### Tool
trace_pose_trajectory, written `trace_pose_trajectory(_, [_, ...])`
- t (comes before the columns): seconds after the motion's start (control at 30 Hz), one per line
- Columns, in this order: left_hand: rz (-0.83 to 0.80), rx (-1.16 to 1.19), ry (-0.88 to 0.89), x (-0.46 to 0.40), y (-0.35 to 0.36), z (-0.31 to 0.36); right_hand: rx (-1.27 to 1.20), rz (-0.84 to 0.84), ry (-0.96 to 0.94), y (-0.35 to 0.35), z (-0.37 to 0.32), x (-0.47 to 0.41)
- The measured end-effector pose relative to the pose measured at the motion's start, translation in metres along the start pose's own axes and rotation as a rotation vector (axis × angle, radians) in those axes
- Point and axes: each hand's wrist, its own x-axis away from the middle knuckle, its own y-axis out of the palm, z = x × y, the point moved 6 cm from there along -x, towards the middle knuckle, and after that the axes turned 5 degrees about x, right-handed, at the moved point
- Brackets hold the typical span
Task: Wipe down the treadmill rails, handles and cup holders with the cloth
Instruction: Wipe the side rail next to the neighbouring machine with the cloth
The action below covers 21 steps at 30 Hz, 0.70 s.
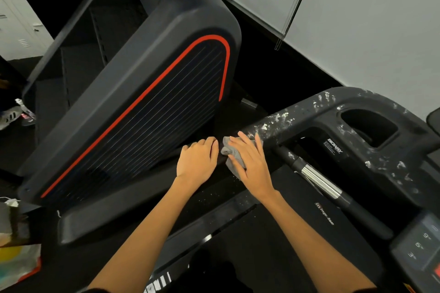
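A grey cloth lies bunched on the treadmill's black left rail, which is speckled with white smears. My right hand presses the cloth onto the rail with straight, spread fingers. Just left of it, my left hand grips the same rail, fingers curled over its top. The smeared rail curves right into the console, where a dark cup holder sits. A handle with a silver sensor band runs below the rail.
A neighbouring black machine with a red-lined slatted belt stands close on the left. A grey wall rises behind. The console keypad shows at lower right. A plastic bag and clutter lie at lower left.
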Motion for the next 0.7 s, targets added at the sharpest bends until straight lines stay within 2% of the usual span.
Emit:
trace_pose_trajectory(0.17, [-0.03, -0.085, 0.066, 0.008, 0.007, 0.0, 0.099, 0.076, 0.219, -0.008, 0.029, -0.012])
trace_pose_trajectory(0.3, [0.047, -0.202, 0.102, 0.023, 0.008, 0.002, 0.132, 0.054, 0.335, -0.001, 0.038, -0.031])
trace_pose_trajectory(0.37, [0.071, -0.228, 0.113, 0.027, 0.007, 0.003, 0.111, 0.039, 0.323, 0.001, 0.031, -0.032])
trace_pose_trajectory(0.57, [0.071, -0.207, 0.085, 0.028, 0.005, 0.004, -0.056, 0.015, 0.064, -0.009, 0.024, -0.006])
trace_pose_trajectory(0.7, [0.064, -0.183, 0.072, 0.027, 0.005, 0.004, -0.011, 0.013, 0.107, -0.01, 0.044, -0.018])
